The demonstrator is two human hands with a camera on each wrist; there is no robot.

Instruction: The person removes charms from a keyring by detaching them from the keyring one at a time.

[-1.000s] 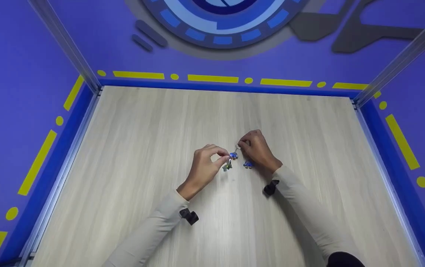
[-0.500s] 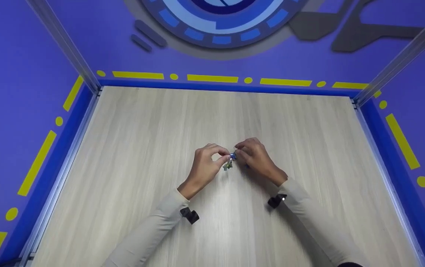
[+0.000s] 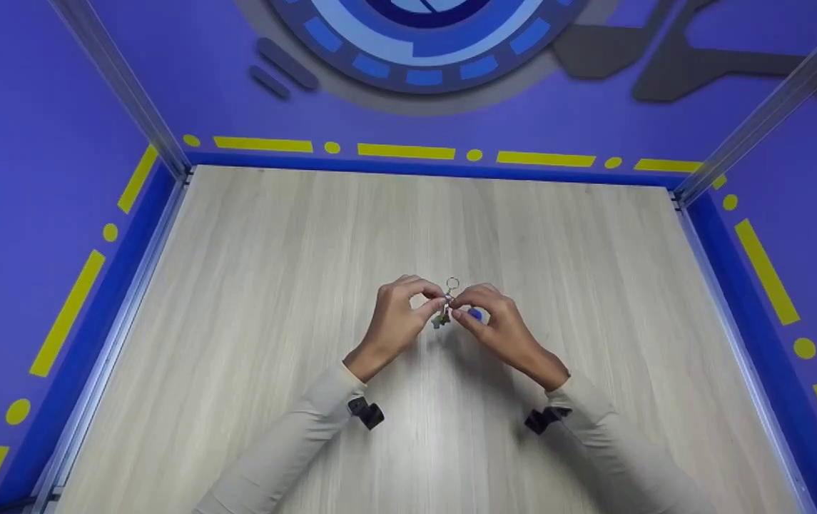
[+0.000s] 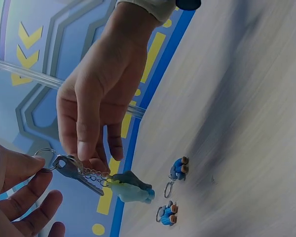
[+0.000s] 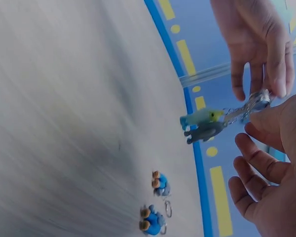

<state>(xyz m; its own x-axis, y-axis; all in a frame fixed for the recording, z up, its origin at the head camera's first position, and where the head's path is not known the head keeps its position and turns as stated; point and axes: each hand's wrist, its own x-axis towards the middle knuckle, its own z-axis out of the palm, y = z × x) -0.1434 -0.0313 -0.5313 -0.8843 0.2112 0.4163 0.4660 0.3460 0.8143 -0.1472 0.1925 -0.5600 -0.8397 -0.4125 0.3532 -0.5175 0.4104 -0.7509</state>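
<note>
My left hand (image 3: 397, 314) and right hand (image 3: 501, 321) meet over the middle of the table. Thumb and finger of the left hand pinch a split key ring (image 4: 45, 153). A silver key (image 4: 71, 170) hangs from it, along with short chains bearing a pale blue-green animal charm (image 4: 133, 191) and a grey animal charm (image 5: 207, 131). The right hand's thumb and fingertips pinch at the same ring and key, partly covering them. Below, two blue figure keychains lie on the tabletop, one figure (image 4: 179, 169) beside the other figure (image 4: 166, 214), each with a small metal ring.
The pale wood table (image 3: 294, 235) is bounded by blue-purple panels (image 3: 465, 128) with yellow marks at the back and both sides. Metal posts (image 3: 130, 86) stand at the corners. A small black camera (image 3: 365, 412) sits on each wrist.
The right hand has drawn back toward me from a blue figure keychain's ring, now uncovered on the table, to the key ring. The left hand has hardly moved.
</note>
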